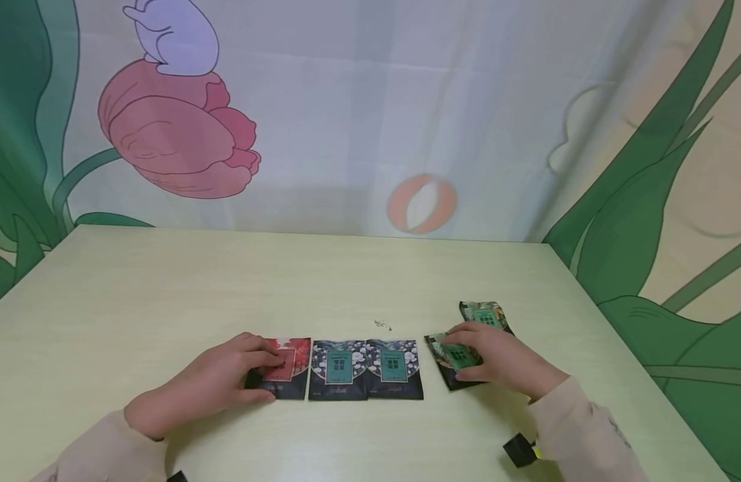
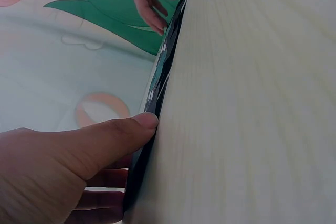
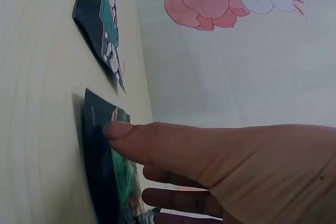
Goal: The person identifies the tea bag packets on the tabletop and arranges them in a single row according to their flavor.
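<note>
My left hand (image 1: 225,371) rests on a red and black packet (image 1: 294,365), fingertips on its printed face and thumb (image 2: 142,121) at its near edge. Part of that packet is hidden under the hand. Two dark blue packets with white flowers and teal labels lie side by side to its right, one on the left (image 1: 339,368) and one on the right (image 1: 394,368). Farther right, my right hand (image 1: 493,355) grips a tilted black packet with a green label (image 1: 457,355) between thumb (image 3: 123,130) and fingers. Another green-labelled packet (image 1: 487,313) lies just behind it, partly covered.
The packets are on a pale wooden table (image 1: 225,281). Small dark marks (image 1: 382,325) show on its surface behind the row. A curtain (image 1: 322,120) with printed flowers and leaves hangs along the back edge. A small black block (image 1: 519,450) sits by the right sleeve.
</note>
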A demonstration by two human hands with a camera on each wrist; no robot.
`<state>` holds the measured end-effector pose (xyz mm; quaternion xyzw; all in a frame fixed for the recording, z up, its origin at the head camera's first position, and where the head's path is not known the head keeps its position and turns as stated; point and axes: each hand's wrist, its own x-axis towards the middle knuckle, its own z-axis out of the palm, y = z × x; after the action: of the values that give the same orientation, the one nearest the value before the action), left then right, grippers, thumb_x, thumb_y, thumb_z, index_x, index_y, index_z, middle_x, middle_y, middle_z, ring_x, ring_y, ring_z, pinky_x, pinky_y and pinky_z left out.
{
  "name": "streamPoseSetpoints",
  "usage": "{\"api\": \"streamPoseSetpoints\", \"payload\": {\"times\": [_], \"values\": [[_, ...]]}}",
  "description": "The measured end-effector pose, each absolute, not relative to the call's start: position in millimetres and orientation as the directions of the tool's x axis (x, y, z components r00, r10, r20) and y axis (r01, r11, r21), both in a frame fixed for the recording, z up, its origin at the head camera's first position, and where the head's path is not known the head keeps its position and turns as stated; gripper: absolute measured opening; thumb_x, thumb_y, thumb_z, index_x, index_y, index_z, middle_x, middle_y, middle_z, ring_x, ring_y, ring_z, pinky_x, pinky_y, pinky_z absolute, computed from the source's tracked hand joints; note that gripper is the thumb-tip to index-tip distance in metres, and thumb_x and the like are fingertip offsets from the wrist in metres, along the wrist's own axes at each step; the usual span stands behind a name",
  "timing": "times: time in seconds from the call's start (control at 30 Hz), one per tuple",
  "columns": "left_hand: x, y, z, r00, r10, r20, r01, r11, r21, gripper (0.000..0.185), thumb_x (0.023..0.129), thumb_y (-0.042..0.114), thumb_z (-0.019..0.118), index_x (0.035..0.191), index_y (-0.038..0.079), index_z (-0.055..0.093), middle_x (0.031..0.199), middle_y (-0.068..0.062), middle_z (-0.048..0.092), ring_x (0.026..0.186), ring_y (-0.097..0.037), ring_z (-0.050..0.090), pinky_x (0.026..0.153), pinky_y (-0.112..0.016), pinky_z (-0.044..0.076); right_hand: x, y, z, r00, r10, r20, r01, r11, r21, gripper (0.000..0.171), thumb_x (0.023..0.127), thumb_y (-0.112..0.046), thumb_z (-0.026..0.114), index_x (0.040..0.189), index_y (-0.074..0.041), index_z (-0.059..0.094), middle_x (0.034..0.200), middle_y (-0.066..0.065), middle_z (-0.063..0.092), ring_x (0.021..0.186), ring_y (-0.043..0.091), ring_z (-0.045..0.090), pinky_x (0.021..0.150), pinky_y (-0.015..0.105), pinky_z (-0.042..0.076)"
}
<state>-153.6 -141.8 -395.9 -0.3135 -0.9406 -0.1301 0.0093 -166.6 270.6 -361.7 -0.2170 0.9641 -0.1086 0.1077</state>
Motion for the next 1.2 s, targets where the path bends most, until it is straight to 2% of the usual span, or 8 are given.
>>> {"api": "streamPoseSetpoints", "payload": {"times": [0.6, 1.2], "values": [[-153.0, -143.9, -397.2, -0.787, 0.602, 0.135, 0.616, 0.756, 0.222, 0.047, 0.072, 0.041, 0.082, 0.110, 0.016, 0.072, 0.115, 0.002, 0.063, 0.105, -0.016, 0.057, 0.084, -0.035, 0.056, -170.6, 277.5, -366.5, -0.875, -0.449, -0.181, -0.401, 0.881, -0.250, 0.051, 0.080, -0.027, 0.077, 0.128, -0.013, 0.063, 0.132, 0.011, 0.057, 0.123, 0.036, 0.053, 0.100, 0.052, 0.046], [-153.7, -142.6, -397.0, -0.799, 0.591, 0.109, 0.599, 0.768, 0.226, 0.048, 0.071, 0.041, 0.083, 0.110, 0.015, 0.072, 0.115, 0.001, 0.063, 0.105, -0.016, 0.057, 0.085, -0.036, 0.056, -165.7, 268.1, -367.0, -0.895, -0.420, -0.150, -0.390, 0.900, -0.193, 0.049, 0.079, -0.032, 0.078, 0.123, -0.013, 0.066, 0.122, 0.009, 0.061, 0.109, 0.029, 0.060, 0.093, 0.047, 0.051]]}}
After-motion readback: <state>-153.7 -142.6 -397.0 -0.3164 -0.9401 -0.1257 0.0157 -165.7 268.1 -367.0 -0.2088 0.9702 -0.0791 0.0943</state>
